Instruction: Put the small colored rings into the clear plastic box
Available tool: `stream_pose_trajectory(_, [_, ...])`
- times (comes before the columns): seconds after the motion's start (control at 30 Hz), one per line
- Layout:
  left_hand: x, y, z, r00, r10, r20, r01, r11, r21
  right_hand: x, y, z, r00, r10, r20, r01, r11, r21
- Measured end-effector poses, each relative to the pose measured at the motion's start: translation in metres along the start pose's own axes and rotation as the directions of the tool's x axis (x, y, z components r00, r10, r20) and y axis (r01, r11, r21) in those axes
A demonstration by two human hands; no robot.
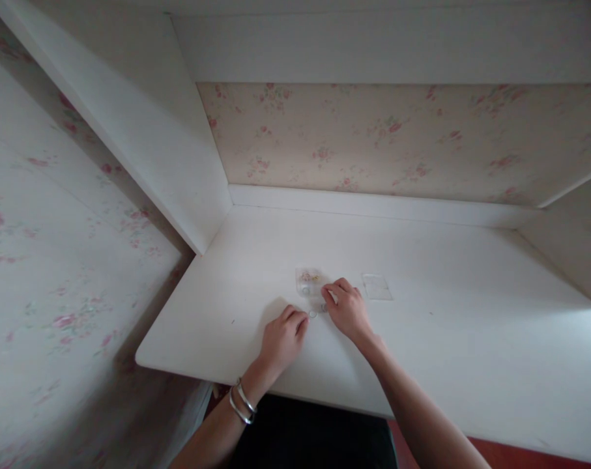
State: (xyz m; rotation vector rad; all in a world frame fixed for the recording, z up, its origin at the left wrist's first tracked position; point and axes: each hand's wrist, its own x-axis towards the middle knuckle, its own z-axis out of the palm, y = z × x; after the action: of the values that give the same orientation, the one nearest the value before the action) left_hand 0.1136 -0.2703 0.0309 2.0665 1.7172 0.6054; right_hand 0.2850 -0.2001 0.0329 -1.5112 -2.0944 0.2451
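A small clear plastic box (299, 284) sits on the white desk, with tiny yellowish and reddish pieces (309, 277) in its far part. My right hand (346, 307) is at the box's right side, thumb and forefinger pinched together; whatever is between them is too small to make out. Nearer to me, my left hand (283, 333) rests with its fingers curled and pressed together. A small thin ring (313, 314) lies by the left fingertips; I cannot tell whether they grip it. Small dark pieces (324, 307) show partly beneath the right fingers.
A clear flat square lid or tray (377, 286) lies right of my right hand on the white desk (471, 365). Tiny dark specks are on the desktop. A white side panel (178, 150) rises at the left, and a raised white ledge (373, 207) runs along the back.
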Motion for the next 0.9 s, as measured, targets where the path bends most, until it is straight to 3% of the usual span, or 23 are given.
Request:
stream_pose_trajectory(0.2, [0.009,0.008,0.001,0.997,0.013,0.07,-0.016,0.999,0.046,-0.029,0.021,-0.01,0.995,0.101,-0.021,-0.098,0.988,0.119])
stream_pose_trajectory(0.57, [0.017,0.011,0.008,0.983,0.068,0.172,-0.102,0.974,0.201,-0.045,0.014,-0.003,0.993,-0.067,0.099,0.066,0.998,0.021])
stream_pose_trajectory(0.67, [0.019,0.011,0.005,0.988,0.074,0.135,-0.099,0.976,0.192,-0.045,0.014,-0.002,0.992,-0.08,0.103,0.081,0.997,-0.008])
stream_pose_trajectory(0.9, [0.046,0.008,-0.011,0.997,0.015,-0.072,-0.002,0.984,0.178,-0.048,0.015,0.004,0.992,-0.105,0.075,0.111,0.991,-0.079])
